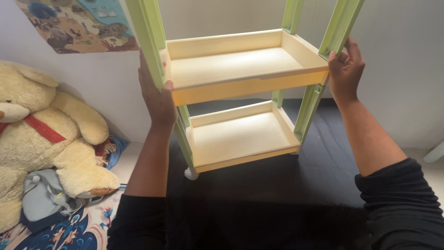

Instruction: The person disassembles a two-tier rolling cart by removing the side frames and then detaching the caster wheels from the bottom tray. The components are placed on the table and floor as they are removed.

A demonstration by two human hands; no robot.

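I have the shelf rack (pixel 240 97) standing on the black mat (pixel 286 185), my left hand (pixel 157 95) clasping its front-left green post (pixel 150 41), my right hand (pixel 344 69) gripping the front-right post (pixel 340 28). I judge I'm steadying it; next calls for an even, 2-handed hold.

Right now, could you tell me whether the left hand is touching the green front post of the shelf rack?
Touching. The head view shows the left hand pressed flat against the green front post, thumb wrapped at the upper tray's corner.

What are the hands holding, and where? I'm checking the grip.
Left hand and right hand grip the shelf rack by its front green posts, at the upper tray.
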